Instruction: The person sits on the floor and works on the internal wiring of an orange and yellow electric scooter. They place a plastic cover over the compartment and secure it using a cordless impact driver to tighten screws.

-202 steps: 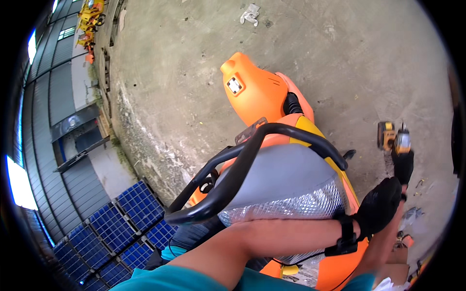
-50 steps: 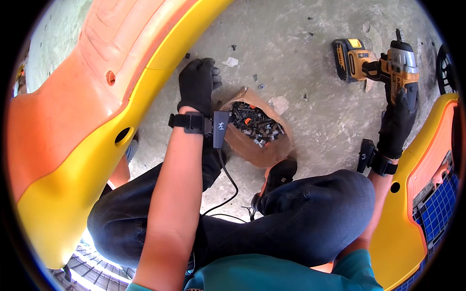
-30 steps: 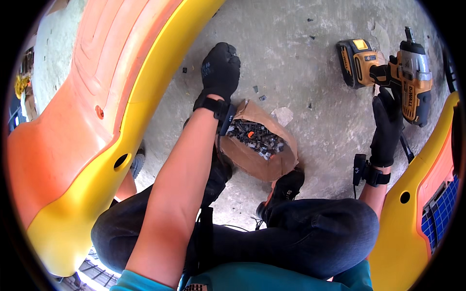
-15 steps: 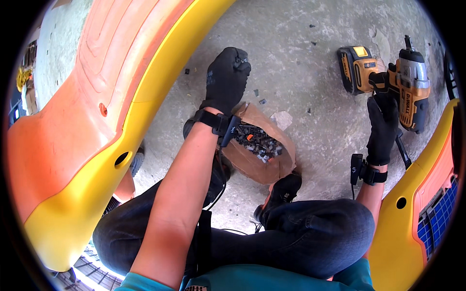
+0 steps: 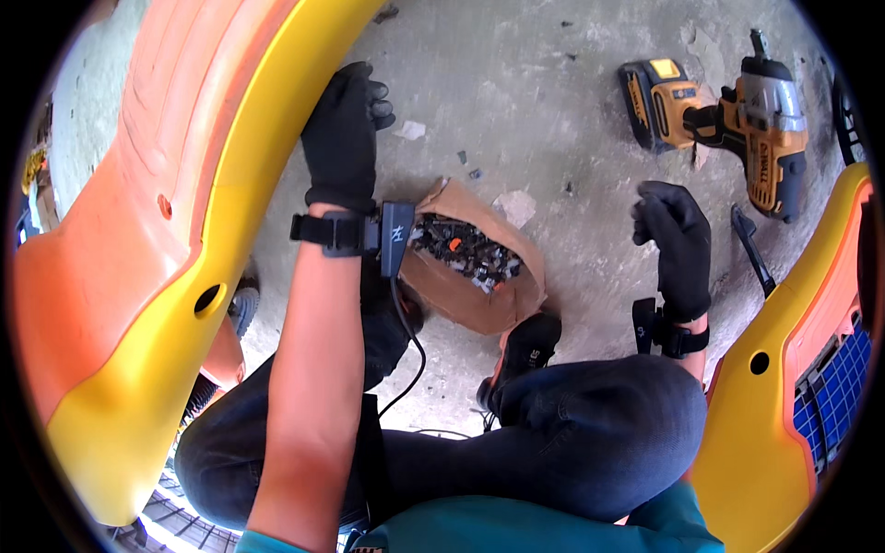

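Observation:
My left hand [image 5: 344, 138], in a black glove, is right beside the yellow edge of a large orange and yellow plastic shell [image 5: 241, 147]. Its fingers are curled closed, and whatever they hold is hidden. My right hand [image 5: 678, 247], also gloved in black, is over the floor below the impact wrench with its fingers loosely bent and apart, holding nothing. That yellow and black cordless impact wrench [image 5: 770, 129] lies on the concrete, its battery pack pointing left. Between my hands stands an open brown paper bag [image 5: 475, 309] of small black and grey clips [image 5: 466, 249], one orange piece among them.
At the right is another yellow and orange shell [image 5: 737, 442] with a blue grid panel [image 5: 832, 387]. A thin black bar [image 5: 754, 251] leans near its edge. Small scraps dot the concrete floor [image 5: 553, 111]. At the left, part of another person's arm [image 5: 224, 358] shows behind the shell.
My left hand has moved left from above the bag to the yellow edge. My right hand has come away from the impact wrench, moving left and slightly down.

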{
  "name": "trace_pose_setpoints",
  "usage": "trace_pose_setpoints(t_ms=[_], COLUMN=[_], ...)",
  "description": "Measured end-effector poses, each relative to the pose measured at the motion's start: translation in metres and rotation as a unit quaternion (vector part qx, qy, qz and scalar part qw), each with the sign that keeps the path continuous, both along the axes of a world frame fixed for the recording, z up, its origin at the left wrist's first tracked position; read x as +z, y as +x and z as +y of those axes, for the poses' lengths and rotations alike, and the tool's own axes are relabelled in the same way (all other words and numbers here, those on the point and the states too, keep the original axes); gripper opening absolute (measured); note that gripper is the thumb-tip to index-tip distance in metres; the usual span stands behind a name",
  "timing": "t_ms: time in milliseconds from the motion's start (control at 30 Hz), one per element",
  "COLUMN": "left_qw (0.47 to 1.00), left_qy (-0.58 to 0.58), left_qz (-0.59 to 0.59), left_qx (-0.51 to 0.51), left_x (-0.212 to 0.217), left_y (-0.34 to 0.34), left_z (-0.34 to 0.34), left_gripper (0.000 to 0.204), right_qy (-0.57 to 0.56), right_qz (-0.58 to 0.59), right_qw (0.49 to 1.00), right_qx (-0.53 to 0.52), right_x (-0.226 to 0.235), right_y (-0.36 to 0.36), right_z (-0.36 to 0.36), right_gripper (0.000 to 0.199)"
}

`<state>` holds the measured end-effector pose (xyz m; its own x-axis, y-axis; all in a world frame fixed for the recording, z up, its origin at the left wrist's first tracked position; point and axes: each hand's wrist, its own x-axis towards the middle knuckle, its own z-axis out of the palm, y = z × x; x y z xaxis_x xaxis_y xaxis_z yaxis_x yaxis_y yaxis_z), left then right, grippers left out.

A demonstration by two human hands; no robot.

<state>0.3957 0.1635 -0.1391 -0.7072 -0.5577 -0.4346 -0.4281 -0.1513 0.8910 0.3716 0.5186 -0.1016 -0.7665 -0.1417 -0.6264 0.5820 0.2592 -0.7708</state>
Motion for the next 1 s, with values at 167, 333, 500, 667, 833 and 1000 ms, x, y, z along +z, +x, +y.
trace_pose_setpoints(t_ms=[167,333,500,667,833,1000], left_qw=[0.998,0.992,0.991,0.97,0.979,0.988], left_qy=[0.052,0.097,0.089,0.197,0.16,0.148], left_qz=[-0.038,-0.042,-0.051,-0.043,-0.043,0.009], left_qx=[0.013,0.063,0.09,0.136,0.122,0.052], left_x=[0.023,0.028,0.028,0.034,0.033,0.009], left_y=[0.054,0.098,0.124,0.13,0.132,0.159], left_z=[0.006,0.007,0.004,0.003,0.003,-0.013], left_gripper=[0.029,0.025,0.021,0.02,0.027,0.034], right_qy=[-0.154,-0.208,-0.076,-0.111,-0.123,-0.159], right_qz=[-0.105,0.093,0.086,0.175,-0.074,0.018], right_qw=[0.947,0.808,0.765,0.805,0.867,0.817], right_qx=[0.263,0.544,0.634,0.556,0.478,0.554], right_x=[0.008,-0.024,-0.061,-0.072,-0.031,-0.033], right_y=[-0.003,0.037,0.1,0.094,0.048,0.055], right_z=[-0.052,-0.095,-0.112,-0.131,-0.134,-0.111], right_gripper=[0.023,0.028,0.034,0.034,0.032,0.032])
